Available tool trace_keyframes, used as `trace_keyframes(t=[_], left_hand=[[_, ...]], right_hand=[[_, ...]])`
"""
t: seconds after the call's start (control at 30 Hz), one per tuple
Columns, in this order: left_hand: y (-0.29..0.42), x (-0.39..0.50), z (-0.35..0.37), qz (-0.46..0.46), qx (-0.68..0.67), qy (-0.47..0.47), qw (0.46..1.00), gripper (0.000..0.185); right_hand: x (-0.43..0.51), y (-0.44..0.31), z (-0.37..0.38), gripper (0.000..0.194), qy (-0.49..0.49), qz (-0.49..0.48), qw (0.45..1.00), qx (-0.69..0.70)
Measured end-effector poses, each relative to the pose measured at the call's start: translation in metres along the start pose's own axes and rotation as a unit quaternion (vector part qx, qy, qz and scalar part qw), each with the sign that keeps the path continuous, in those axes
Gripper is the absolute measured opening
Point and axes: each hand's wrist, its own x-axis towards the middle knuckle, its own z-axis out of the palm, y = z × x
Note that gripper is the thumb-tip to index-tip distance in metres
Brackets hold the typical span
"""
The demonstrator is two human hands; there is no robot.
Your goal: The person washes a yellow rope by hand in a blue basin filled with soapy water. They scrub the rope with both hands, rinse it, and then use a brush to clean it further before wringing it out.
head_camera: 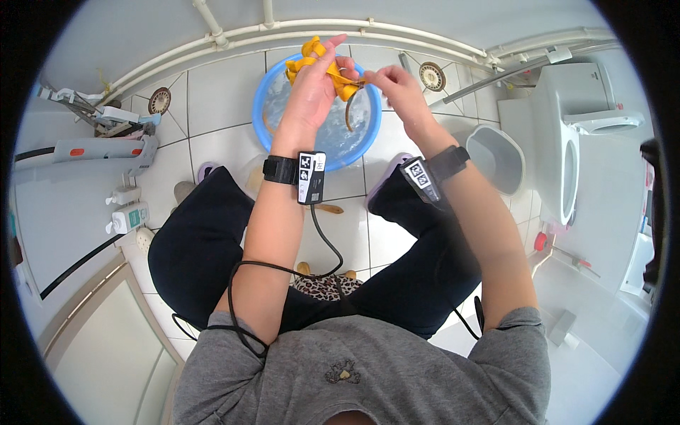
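A bundle of yellow straps [345,87], apparently fabric webbing, is gathered in my left hand [313,87]. Loops of it stick out past the fingers above a round blue plastic basin [258,114]. The thumb and fingertips of my right hand [399,93] pinch the bundle's right end, beside a small dark fitting too blurred to identify. From there a thin brown strip [349,116] hangs down over the basin. Cloudy, foamy water [332,138] fills the basin, which stands on the tiled floor between my feet. My left forearm hides part of its rim.
A wooden handle [330,209] lies on the tiles behind the basin. At right stand a grey bin [494,159] and a white toilet [566,159]. Pump bottles [130,218] are at left. Pipes [324,26] run along the wall. Black cables [332,260] trail from my wrist devices.
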Motion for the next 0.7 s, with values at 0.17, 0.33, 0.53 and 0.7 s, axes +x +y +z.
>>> trace_keyframes(t=[0.17, 0.33, 0.53, 0.7], left_hand=[[0.0, -0.002, 0.006, -0.047, -0.074, -0.035, 0.996, 0.042], [0.014, -0.004, 0.007, -0.025, -0.091, -0.022, 0.995, 0.044], [0.024, -0.005, 0.009, 0.013, -0.027, -0.042, 0.999, 0.048], [0.029, -0.008, 0.008, 0.021, 0.107, -0.071, 0.992, 0.049]], right_hand=[[0.0, -0.003, 0.0, 0.044, -0.143, -0.114, 0.978, 0.097], [-0.013, -0.013, -0.001, 0.05, -0.358, 0.026, 0.902, 0.239], [-0.022, -0.024, -0.001, 0.041, -0.361, 0.046, 0.892, 0.268], [-0.022, -0.03, -0.005, 0.028, -0.292, 0.034, 0.942, 0.164]])
